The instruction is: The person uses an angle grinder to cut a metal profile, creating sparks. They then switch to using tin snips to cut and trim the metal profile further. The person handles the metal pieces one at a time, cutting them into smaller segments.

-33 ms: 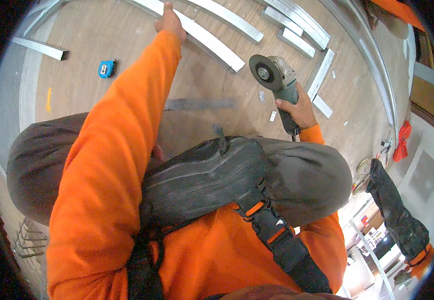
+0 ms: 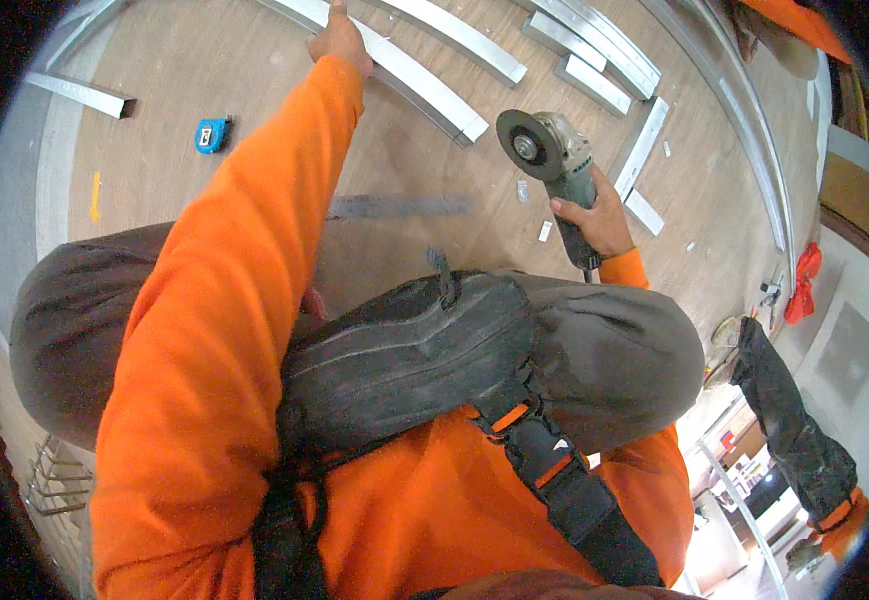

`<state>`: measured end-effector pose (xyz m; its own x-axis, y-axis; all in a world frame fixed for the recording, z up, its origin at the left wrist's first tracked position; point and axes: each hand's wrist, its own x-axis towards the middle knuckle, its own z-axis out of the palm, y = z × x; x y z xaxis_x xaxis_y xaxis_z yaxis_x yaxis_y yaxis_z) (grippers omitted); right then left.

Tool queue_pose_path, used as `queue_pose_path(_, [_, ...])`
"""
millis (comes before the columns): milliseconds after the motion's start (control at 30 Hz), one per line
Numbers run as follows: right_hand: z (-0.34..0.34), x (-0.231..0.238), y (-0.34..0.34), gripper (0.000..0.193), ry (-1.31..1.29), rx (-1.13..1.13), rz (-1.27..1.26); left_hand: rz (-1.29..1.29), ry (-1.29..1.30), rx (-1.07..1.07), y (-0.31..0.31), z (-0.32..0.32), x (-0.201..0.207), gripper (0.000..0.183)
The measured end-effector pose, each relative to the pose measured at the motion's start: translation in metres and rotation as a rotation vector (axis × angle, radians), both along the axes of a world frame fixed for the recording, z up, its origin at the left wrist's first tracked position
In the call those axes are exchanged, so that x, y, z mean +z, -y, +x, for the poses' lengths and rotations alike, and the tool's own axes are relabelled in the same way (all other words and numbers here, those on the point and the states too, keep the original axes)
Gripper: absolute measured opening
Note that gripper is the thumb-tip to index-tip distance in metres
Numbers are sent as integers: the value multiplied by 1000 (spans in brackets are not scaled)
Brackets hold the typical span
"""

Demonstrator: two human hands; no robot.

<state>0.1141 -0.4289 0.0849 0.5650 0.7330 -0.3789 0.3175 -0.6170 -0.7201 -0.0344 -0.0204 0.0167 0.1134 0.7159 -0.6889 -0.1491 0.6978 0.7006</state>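
Note:
My right hand (image 2: 606,217) is wrapped around the body of an angle grinder (image 2: 576,186), thumb across its near side. The grinder is held above the floor with its dark cutting disc (image 2: 528,146) facing up and left. At the top of the view my left hand (image 2: 340,42) grips a long silvery metal stud (image 2: 424,90), with most of its fingers hidden behind the stud. The stud's cut end points toward the grinder, a little way apart from the disc. A blue tape measure (image 2: 212,136) lies on the floor left of my left forearm.
More metal studs (image 2: 454,38) lie at the top, with several short pieces (image 2: 594,85) at the upper right. A long curved-looking metal track (image 2: 754,110) runs down the right. Another person's dark trouser leg (image 2: 789,420) shows at the right. Small offcuts dot the wood-look floor (image 2: 284,80).

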Motion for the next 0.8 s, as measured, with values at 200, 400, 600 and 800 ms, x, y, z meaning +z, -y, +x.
queue_pose_path(200, [-7, 23, -21, 77, -87, 75, -56, 140, -298, 213, -14, 8, -16, 78])
queue_pose_path(400, [-15, 32, -30, 69, -38, 91, -20, 63, -410, 181, -12, 18, 10, 77])
queue_pose_path(600, [-15, 37, -35, 67, -52, 115, -17, 102, -471, 198, -17, 17, -9, 77])
queue_pose_path(800, [-13, 32, -33, 66, -95, 120, -44, 66, -469, 189, -14, 20, -1, 75])
